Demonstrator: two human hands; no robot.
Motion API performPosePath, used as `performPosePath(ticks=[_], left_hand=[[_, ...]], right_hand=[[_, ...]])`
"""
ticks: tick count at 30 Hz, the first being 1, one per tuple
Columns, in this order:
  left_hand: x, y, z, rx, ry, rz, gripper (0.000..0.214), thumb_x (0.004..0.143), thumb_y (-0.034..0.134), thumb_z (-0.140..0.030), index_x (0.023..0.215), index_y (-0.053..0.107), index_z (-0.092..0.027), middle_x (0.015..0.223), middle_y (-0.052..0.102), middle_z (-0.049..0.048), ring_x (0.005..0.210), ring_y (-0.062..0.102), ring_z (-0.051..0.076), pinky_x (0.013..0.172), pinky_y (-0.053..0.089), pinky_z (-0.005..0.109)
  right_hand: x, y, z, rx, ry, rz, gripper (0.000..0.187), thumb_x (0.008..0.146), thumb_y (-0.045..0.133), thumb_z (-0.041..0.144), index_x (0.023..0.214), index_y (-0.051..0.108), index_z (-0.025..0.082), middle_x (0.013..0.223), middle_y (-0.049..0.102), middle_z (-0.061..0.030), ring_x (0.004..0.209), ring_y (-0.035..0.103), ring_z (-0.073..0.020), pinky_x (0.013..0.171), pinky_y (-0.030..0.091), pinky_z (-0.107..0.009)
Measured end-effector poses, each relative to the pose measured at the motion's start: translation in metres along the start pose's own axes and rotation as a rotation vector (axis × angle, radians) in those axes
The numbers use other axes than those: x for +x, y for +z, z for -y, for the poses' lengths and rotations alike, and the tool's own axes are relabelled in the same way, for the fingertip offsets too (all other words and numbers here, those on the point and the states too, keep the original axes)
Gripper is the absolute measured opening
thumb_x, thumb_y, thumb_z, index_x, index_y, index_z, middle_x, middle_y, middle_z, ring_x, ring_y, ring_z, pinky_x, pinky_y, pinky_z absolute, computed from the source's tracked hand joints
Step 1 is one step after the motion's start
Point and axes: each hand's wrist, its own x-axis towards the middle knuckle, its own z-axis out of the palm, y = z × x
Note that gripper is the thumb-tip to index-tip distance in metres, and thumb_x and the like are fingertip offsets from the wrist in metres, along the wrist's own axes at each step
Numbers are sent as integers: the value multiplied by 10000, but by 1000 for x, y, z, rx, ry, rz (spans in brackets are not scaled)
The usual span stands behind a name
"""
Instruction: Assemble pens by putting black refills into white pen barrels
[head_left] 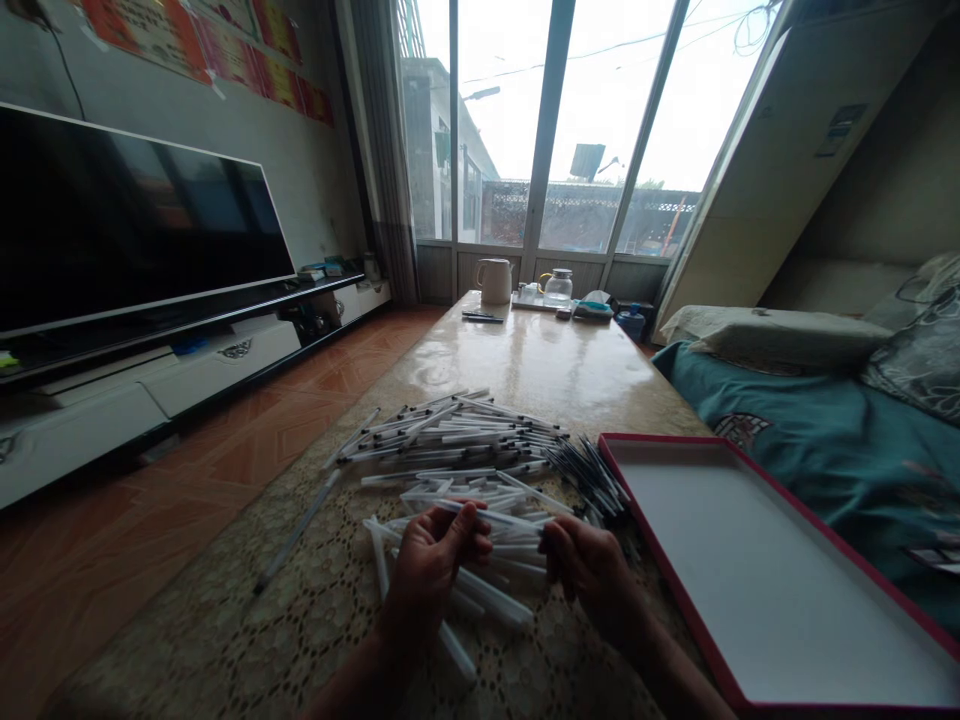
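Observation:
Between my two hands a slim, whitish translucent pen lies nearly level. My left hand pinches it near its left part, thumb on top. The fingers of my right hand are closed on its right end, where a dark tip partly shows. Just beyond my hands spreads a heap of white pens with dark tips. To the right of that heap is a bunch of thin dark sticks like pen refills. Below and around my hands lie several loose whitish tubes, partly hidden by my hands.
A shallow box with a red rim and white inside lies to the right. One pen rests apart at left on the patterned tablecloth. A kettle and a glass jug stand at the table's far end.

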Motion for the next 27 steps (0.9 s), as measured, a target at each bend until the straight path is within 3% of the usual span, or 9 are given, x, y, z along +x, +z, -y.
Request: performPosePath(ticks=[4, 6, 11, 16, 21, 27], left_hand=[[-1, 0, -1, -13, 3, -11, 364, 553, 822, -400, 749, 700, -118, 559, 653, 1, 446, 575, 88, 429, 489, 172], [-1, 0, 0, -21, -1, 0, 349, 561, 821, -389, 751, 701, -121, 561, 655, -1, 446, 576, 85, 432, 490, 169], [-1, 0, 1, -14, 11, 18, 345, 565, 819, -385, 752, 703, -119, 573, 662, 3, 445, 579, 90, 417, 492, 173], [-2, 1, -1, -29, 15, 19, 325, 588, 814, -371, 762, 703, -120, 577, 661, 1, 458, 581, 80, 437, 498, 162], [-1, 1, -1, -32, 8, 49, 342, 566, 823, -383, 748, 704, -119, 573, 661, 2, 449, 579, 86, 415, 492, 165], [0, 0, -1, -41, -3, -18, 362, 552, 826, -390, 753, 703, -115, 565, 656, 1, 447, 572, 79, 420, 487, 158]], right_hand=[[0, 1, 1, 48, -30, -25, 273, 884, 524, 433, 829, 555, 167, 612, 543, 17, 479, 468, -89, 453, 381, -189], [0, 2, 0, 83, -13, -22, 275, 879, 534, 436, 906, 561, 164, 625, 567, 13, 467, 478, -85, 446, 381, -186], [-1, 4, -5, 126, 41, 30, 426, 936, 379, 487, 736, 554, 153, 527, 572, 8, 339, 418, -56, 350, 294, -168], [1, 3, 0, 199, 46, 25, 330, 861, 545, 477, 854, 571, 148, 615, 596, 8, 421, 502, -76, 405, 386, -179], [1, 6, -7, 264, 123, 69, 498, 909, 375, 561, 731, 560, 134, 520, 597, -11, 304, 435, -53, 308, 269, -155], [0, 4, -3, 263, 84, 14, 370, 873, 530, 472, 730, 565, 134, 584, 611, -16, 381, 507, -67, 373, 360, -168]])
